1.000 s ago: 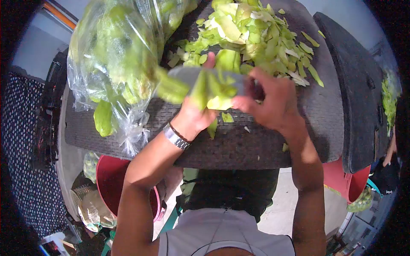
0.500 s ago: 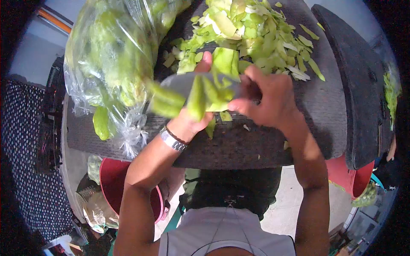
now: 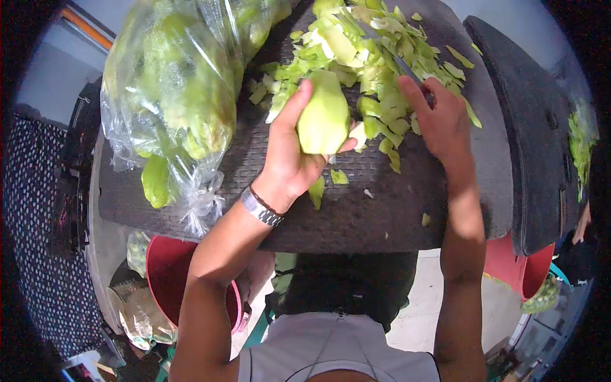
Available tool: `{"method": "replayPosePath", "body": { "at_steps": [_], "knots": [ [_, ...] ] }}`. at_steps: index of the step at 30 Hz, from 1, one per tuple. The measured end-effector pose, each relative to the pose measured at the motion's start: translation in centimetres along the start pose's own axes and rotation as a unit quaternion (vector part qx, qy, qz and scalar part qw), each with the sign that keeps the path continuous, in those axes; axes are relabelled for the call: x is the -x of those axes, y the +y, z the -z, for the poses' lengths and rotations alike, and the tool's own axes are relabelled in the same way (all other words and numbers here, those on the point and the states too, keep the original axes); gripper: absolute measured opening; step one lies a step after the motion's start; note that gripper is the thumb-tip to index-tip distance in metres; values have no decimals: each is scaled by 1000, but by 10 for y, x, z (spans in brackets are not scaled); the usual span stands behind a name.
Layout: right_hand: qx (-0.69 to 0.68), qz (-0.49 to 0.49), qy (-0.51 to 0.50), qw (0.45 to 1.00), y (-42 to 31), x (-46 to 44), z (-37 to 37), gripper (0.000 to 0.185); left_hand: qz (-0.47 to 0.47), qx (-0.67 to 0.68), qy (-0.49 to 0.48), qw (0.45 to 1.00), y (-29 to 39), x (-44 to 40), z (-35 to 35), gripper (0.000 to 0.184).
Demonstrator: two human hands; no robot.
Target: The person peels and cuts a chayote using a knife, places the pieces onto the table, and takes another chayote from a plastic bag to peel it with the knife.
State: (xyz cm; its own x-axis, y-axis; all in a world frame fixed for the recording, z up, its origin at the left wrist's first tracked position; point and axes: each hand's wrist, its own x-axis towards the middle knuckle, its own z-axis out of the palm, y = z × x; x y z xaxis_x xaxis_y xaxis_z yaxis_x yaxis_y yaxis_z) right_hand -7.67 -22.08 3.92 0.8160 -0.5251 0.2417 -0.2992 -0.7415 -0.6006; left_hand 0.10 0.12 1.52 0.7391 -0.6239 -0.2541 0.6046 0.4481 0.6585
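Observation:
In my left hand (image 3: 296, 137) is a peeled pale green chayote (image 3: 323, 118), its surface cut in smooth facets. The fingers wrap round it from below and the thumb lies along its left side. My right hand (image 3: 440, 121) is closed on the dark handle of a knife (image 3: 405, 67). Its blade points up and left over the heap of green peelings (image 3: 382, 102), partly hidden among them. A few loose peel pieces (image 3: 339, 177) lie on the dark ribbed tabletop (image 3: 318, 223) near my left wrist.
A clear plastic bag (image 3: 172, 83) full of unpeeled green chayotes stands at the table's left. To the right is a dark padded board (image 3: 525, 140). Below the table edge are a red bin (image 3: 168, 267) at left and another red bin (image 3: 522, 264) at right.
The knife has gone from across the chayote to the peelings heap at upper right, along with my right hand. Strips that were on the blade have come off. The chayote now shows fully.

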Motion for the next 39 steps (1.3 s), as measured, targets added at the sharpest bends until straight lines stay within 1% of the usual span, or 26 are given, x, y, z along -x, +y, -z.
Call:
{"method": "replayPosePath", "body": {
  "at_steps": [1, 3, 5, 7, 8, 9, 11, 12, 14, 15, 16, 17, 18, 19, 20, 22, 24, 26, 28, 30, 31, 33, 35, 37, 38, 39],
  "knots": [
    [-6, 3, -8, 1000, -3, 3, -2, 58, -14, -7, 15, 1000, -2, -2, 2, 53],
    [-19, 6, -19, 1000, -5, 7, -4, 63, -10, 7, 5, 1000, -1, -4, 7, 55],
    [-33, 72, -23, 997, -2, 13, -13, 61, -4, 21, -4, 1000, 1, -5, 8, 55],
    [-50, 88, -50, 994, -10, 18, -14, 60, -1, -7, -15, 1000, 2, -5, 12, 57],
    [-60, 70, -75, 993, -18, 21, -12, 59, 1, -21, -19, 1000, 3, -5, 13, 58],
    [-70, 54, -101, 991, -25, 25, -11, 59, -10, -3, -21, 1000, 2, -4, 12, 54],
    [-93, 100, -109, 985, -31, 36, -17, 59, -32, 31, -24, 999, -2, 0, 8, 46],
    [-104, 122, -113, 981, -33, 41, -19, 60, -28, 50, -13, 998, -4, 1, 8, 44],
    [-111, 162, -101, 975, -36, 48, -26, 62, -92, 50, 47, 993, -18, 4, 5, 42],
    [-115, 181, -94, 972, -38, 51, -29, 63, -37, 67, 6, 997, -12, 2, 8, 44],
    [-81, 263, -81, 958, -44, 56, -23, 53, 20, 80, -34, 996, -6, 1, 12, 47],
    [-85, 262, -80, 958, -43, 56, -26, 57, 76, 88, -71, 991, 0, -1, 16, 51],
    [-88, 261, -77, 958, -40, 56, -32, 61, 23, 7, -86, 996, -4, -2, 19, 57],
    [-91, 259, -74, 959, -37, 57, -36, 66, 11, -9, -94, 995, -8, -3, 21, 60],
    [-84, 263, -70, 958, -35, 56, -37, 66, -2, -26, -103, 994, -11, -4, 22, 62],
    [-71, 273, -63, 957, -33, 57, -39, 67, 52, 69, -104, 991, -9, 0, 14, 60],
    [-77, 265, -63, 959, -34, 57, -42, 67, 18, 56, -2, 998, -14, 1, 7, 60],
    [-80, 265, -66, 959, -35, 58, -42, 62, 2, 53, 17, 998, -17, 3, 6, 60],
    [-79, 274, -69, 956, -38, 57, -38, 55, 5, 61, -49, 997, -16, 5, 9, 59],
    [-109, 280, -65, 952, -36, 55, -38, 54, -8, 75, -48, 996, -20, 0, 20, 52],
    [-125, 283, -63, 949, -36, 54, -38, 53, -32, 69, -44, 996, -23, 1, 23, 50],
    [-116, 264, -66, 955, -34, 50, -35, 51, -93, 45, -32, 994, -26, 9, 17, 48],
    [-108, 232, -73, 964, -30, 45, -33, 52, -115, 65, -20, 991, -25, 12, 10, 46],
    [-103, 188, -81, 973, -27, 41, -33, 61, -82, 138, -10, 987, -18, 7, 10, 46],
    [-99, 167, -78, 978, -25, 38, -31, 61, -32, 114, -120, 986, -16, 4, 27, 52],
    [-94, 146, -74, 982, -24, 33, -28, 62, -20, 104, -115, 988, -13, 5, 22, 55]
  ]
}}
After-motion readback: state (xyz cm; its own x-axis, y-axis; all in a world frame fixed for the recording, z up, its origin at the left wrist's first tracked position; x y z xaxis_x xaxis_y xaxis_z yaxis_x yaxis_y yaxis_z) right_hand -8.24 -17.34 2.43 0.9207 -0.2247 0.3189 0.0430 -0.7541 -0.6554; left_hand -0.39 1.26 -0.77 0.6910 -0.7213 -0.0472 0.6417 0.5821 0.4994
